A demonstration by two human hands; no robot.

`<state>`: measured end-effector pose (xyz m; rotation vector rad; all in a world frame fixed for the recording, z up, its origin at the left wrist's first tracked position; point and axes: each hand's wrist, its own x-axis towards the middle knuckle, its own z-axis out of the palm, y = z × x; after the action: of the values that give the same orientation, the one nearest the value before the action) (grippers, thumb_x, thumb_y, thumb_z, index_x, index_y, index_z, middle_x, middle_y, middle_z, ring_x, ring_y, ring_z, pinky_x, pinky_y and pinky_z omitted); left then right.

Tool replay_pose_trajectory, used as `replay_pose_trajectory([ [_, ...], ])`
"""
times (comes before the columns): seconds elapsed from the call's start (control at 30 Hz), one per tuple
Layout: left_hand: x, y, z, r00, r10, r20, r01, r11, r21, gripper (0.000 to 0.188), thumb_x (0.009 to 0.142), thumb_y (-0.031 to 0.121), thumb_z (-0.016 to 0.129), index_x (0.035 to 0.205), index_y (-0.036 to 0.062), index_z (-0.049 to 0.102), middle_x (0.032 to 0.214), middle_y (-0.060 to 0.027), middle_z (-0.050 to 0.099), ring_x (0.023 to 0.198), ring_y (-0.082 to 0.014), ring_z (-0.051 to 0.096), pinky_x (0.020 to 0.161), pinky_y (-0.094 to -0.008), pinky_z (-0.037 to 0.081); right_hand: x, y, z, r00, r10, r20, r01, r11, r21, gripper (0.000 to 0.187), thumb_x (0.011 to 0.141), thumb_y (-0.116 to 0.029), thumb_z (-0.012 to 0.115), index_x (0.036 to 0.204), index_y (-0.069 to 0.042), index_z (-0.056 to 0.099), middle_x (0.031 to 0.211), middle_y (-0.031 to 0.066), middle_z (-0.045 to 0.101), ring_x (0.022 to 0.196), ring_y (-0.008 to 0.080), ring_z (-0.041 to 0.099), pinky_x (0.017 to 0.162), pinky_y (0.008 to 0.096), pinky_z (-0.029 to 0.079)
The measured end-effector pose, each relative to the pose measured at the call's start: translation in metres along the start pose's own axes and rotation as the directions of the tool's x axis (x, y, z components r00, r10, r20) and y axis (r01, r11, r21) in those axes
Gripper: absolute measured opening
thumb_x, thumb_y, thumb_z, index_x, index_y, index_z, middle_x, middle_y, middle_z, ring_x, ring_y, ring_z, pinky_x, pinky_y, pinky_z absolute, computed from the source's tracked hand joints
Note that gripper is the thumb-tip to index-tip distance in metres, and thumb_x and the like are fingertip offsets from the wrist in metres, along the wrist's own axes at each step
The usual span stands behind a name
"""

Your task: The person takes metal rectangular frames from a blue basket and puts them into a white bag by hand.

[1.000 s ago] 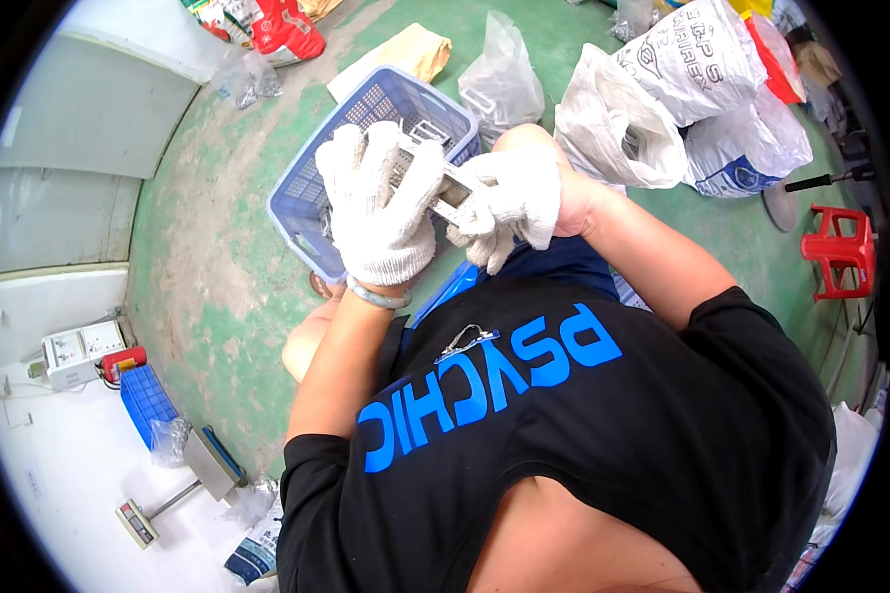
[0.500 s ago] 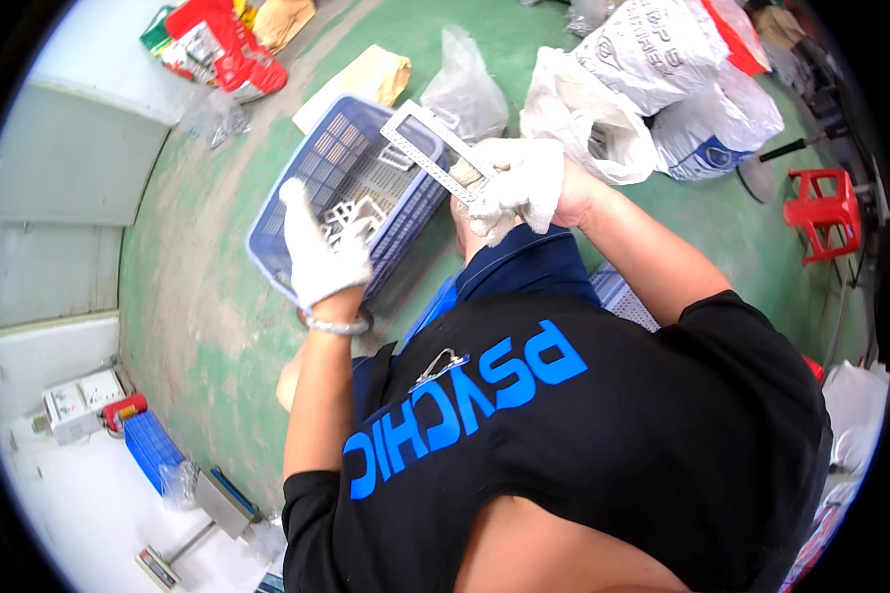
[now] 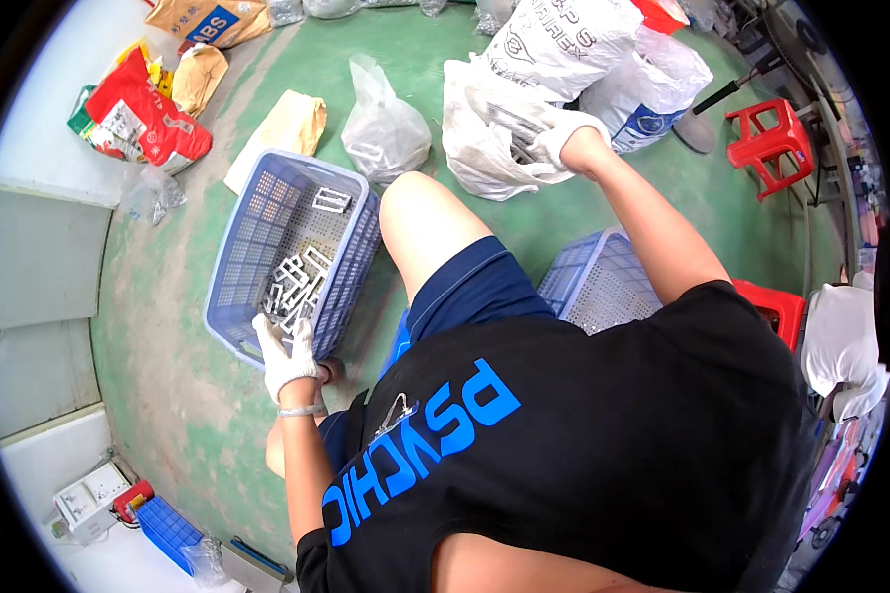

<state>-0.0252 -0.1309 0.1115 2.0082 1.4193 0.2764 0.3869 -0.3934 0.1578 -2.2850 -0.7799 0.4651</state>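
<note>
Well, in the head view I count my two hands, both in white gloves and well apart. My left hand [image 3: 289, 364] is at the near end of one blue-grey basket [image 3: 224, 259], thumb and fingers spread, with nothing seen pinched between them; whether it touches the rim I cannot tell. My right hand [image 3: 570, 132] is at the mouth of one white sack [image 3: 468, 160]; its fingers are blurred there, so I cannot tell whether they are spread, pressed together or pinching something. The small pale frames [image 3: 297, 286] lie in the blue-grey basket: most in one heap toward the near end, too overlapped to count, and toward the far end a piece [image 3: 331, 201] lying apart, where I cannot tell one frame from two. One second basket [image 3: 574, 282] stands near my right side, partly hidden by my shirt. Two bulky white bags [image 3: 562, 44] stand just past the sack. One cloudy plastic bag [image 3: 386, 138] sits between basket and sack, and one red stool [image 3: 773, 146] is farther right on the green floor [image 3: 168, 306].
</note>
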Motion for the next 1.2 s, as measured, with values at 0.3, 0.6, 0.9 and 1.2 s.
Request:
replay_pose_trajectory([
  [0.3, 0.016, -0.046, 0.007, 0.997, 0.015, 0.076, -0.019, 0.998, 0.061, 0.077, 0.082, 0.045, 0.063, 0.140, 0.0052, 0.032, 0.127, -0.0208, 0.051, 0.118, -0.0306, 0.050, 0.098, -0.0339, 0.038, 0.063, -0.023, 0.024, 0.999, 0.031, -0.027, -0.041, 0.838, -0.544, 0.052, 0.079, -0.031, 0.060, 0.122, -0.002, 0.051, 0.115, 0.0213, 0.058, 0.107, 0.0366, 0.055, 0.090, 0.0390, 0.044],
  [0.6, 0.044, -0.076, 0.008, 0.991, -0.022, 0.133, 0.017, 0.999, 0.039, 0.071, 0.084, 0.045, 0.059, 0.136, 0.0003, 0.037, 0.133, -0.0225, 0.045, 0.123, -0.0336, 0.045, 0.101, -0.0349, 0.036, 0.116, -0.133, 0.192, 0.806, -0.482, 0.343, 0.586, 0.733, -0.347, 0.040, 0.082, -0.028, 0.058, 0.115, -0.005, 0.056, 0.105, 0.0219, 0.061, 0.100, 0.0378, 0.057, 0.087, 0.0407, 0.045],
  [0.9, 0.111, -0.127, 0.019, 0.954, -0.197, 0.227, 0.236, 0.959, -0.159, 0.069, 0.085, 0.040, 0.061, 0.134, -0.0027, 0.039, 0.133, -0.0214, 0.047, 0.123, -0.0304, 0.047, 0.102, -0.0328, 0.035, 0.230, -0.098, 0.460, 0.533, 0.205, 0.821, 0.551, 0.653, -0.520, 0.045, 0.077, -0.033, 0.063, 0.111, -0.002, 0.062, 0.105, 0.0202, 0.064, 0.095, 0.0351, 0.062, 0.083, 0.0416, 0.047],
  [1.2, 0.154, -0.116, -0.006, 0.844, -0.383, 0.375, 0.536, 0.581, -0.613, 0.056, 0.084, 0.005, 0.065, 0.133, -0.0048, 0.040, 0.130, -0.0169, 0.050, 0.117, -0.0223, 0.050, 0.097, -0.0326, 0.042, 0.280, -0.054, 0.584, 0.736, 0.450, 0.506, 0.023, 0.731, -0.682, 0.082, 0.073, -0.028, 0.075, 0.138, -0.007, 0.031, 0.132, 0.0243, 0.045, 0.123, 0.0367, 0.044, 0.105, 0.0437, 0.035],
])
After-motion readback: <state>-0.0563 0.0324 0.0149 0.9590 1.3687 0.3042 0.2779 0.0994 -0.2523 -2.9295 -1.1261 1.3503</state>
